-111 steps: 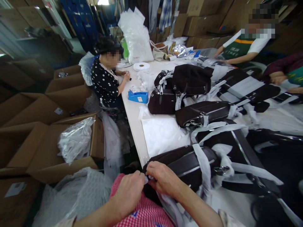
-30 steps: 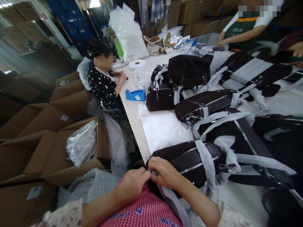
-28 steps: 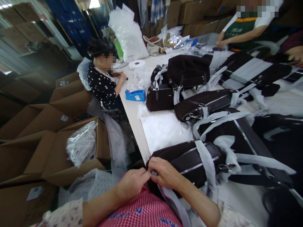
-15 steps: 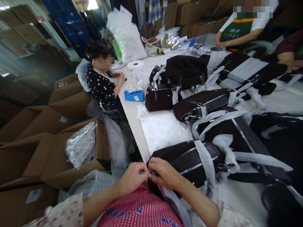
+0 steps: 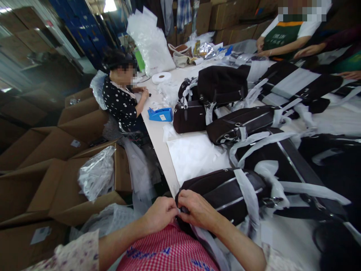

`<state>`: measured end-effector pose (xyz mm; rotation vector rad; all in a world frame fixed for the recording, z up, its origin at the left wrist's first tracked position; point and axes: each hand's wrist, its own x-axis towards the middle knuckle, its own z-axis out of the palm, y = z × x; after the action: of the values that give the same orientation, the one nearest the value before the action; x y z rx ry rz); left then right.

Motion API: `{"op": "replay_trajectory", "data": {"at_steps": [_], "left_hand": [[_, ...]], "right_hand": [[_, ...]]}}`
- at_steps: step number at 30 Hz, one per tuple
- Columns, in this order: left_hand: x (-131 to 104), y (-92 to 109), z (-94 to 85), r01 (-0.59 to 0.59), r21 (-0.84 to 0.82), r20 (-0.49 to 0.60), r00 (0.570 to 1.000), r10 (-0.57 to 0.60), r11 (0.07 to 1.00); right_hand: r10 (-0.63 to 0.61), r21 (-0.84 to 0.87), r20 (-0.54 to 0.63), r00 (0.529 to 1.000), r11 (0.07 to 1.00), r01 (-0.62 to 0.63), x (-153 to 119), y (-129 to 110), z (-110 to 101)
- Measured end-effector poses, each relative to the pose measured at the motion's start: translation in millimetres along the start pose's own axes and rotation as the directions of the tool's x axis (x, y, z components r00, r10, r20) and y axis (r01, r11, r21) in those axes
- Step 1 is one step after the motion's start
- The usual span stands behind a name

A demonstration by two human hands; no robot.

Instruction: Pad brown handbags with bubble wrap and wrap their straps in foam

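Co-worker's forearm (image 5: pixel 317 49) at upper right now reaches left toward the person in the green apron (image 5: pixel 287 35); half a second ago it was lower, over the bags by the right edge. Left grip (image 5: pixel 159 215) dipped a touch; right grip (image 5: pixel 199 210) hardly moved.

Dark bag (image 5: pixel 222 192), lower centre, lies on the tabletop (image 5: pixel 159 141) with its near left end at both grips, the rest running off to the right, past the right grip. Right grip: fingers curled over that end, thumb underneath, holding a dark bit of it. Left grip: thumb and fingertips pinched together, meeting the right fingertips at the bag's end. Can't tell what's between them; too small and partly hidden. Both grips sit just above the checked apron (image 5: pixel 169 248), bottom centre.

White strip (image 5: pixel 246 190) crosses the bag right of the grips; metal clasp (image 5: pixel 272 202) beyond it. White sheets (image 5: pixel 194 156) just behind the bag. More dark bags (image 5: pixel 222 84) from centre to right. Blue tape dispenser (image 5: pixel 160 114) near the tabletop's left edge. Open boxes (image 5: pixel 64 188) on the left.
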<state>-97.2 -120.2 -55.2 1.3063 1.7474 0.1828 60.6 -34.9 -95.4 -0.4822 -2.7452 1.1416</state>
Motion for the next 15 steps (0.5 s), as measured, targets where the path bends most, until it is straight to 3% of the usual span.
{"op": "replay_trajectory", "data": {"at_steps": [2,4,6,10,13,15], "left_hand": [[1,0,3.0,-0.02,0.1,-0.029,0.999,0.023,0.995],[2,-2,5.1,-0.03,0.099,-0.024,0.999,0.032,0.995],[5,-4,6.6,0.036,-0.062,0.043,0.999,-0.033,0.997],[12,-2,13.7,0.238,-0.344,0.208,0.963,-0.173,0.908],[21,3,23.5,0.285,-0.402,0.251,0.948,-0.195,0.87],[29,7,28.0,0.268,-0.411,0.274,0.948,-0.163,0.872]], "right_hand": [[-0.002,-0.004,0.003,1.0,1.0,0.002,-1,-1,-1],[-0.004,-0.004,0.01,1.0,1.0,0.004,-2,-2,-1],[-0.006,0.0,0.02,1.0,1.0,0.006,-3,-2,-1],[0.011,0.008,0.029,1.0,1.0,-0.011,-6,0,-4],[0.049,0.068,0.006,0.999,0.997,-0.049,-16,0,-24],[0.104,0.172,-0.095,0.99,0.981,-0.086,-35,-3,-50]]}}
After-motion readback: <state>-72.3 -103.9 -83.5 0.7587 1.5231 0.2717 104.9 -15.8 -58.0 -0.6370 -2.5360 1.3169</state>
